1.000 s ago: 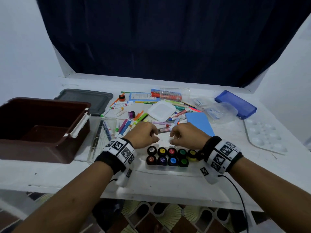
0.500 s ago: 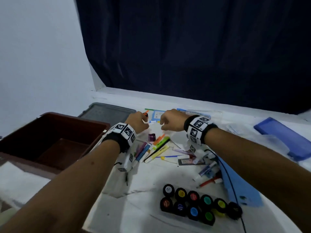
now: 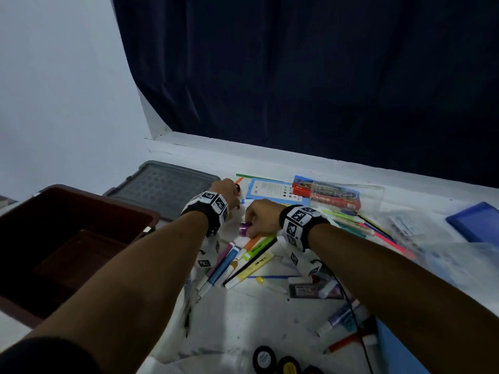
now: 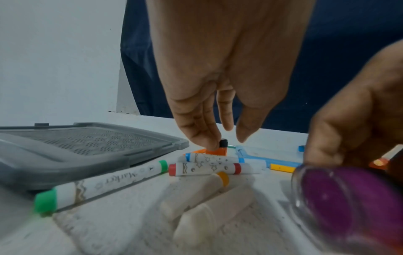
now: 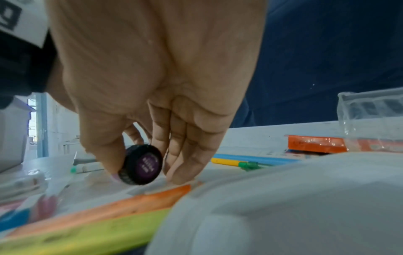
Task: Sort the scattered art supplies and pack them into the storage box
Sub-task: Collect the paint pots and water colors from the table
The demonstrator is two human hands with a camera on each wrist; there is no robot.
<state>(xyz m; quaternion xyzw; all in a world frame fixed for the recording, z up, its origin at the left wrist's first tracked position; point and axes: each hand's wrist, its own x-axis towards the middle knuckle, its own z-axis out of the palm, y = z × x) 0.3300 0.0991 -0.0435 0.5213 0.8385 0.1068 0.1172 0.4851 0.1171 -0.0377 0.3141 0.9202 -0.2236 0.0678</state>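
From the head view, the right hand [image 3: 260, 215] pinches a purple paint pot [image 3: 245, 229] just above the white surface [image 3: 243, 319]. The left hand [image 3: 225, 188] reaches to an orange paint pot [image 3: 237, 188] beside the grey lid [image 3: 164, 184]. The brown storage box [image 3: 67, 238] sits at the left, with highlighters [image 3: 255, 249] lying between the forearms.

In the left wrist view, the fingers [image 4: 207, 138] are together on the orange pot [image 4: 220, 148]; whether they grip it I cannot tell. A green-capped pen reading "Marker" [image 4: 104, 182] lies nearby.

In the right wrist view, thumb and fingers [image 5: 179, 155] clamp the purple pot [image 5: 142, 164]; its lid label is unreadable. A clear plastic case [image 5: 370, 113] stands behind.
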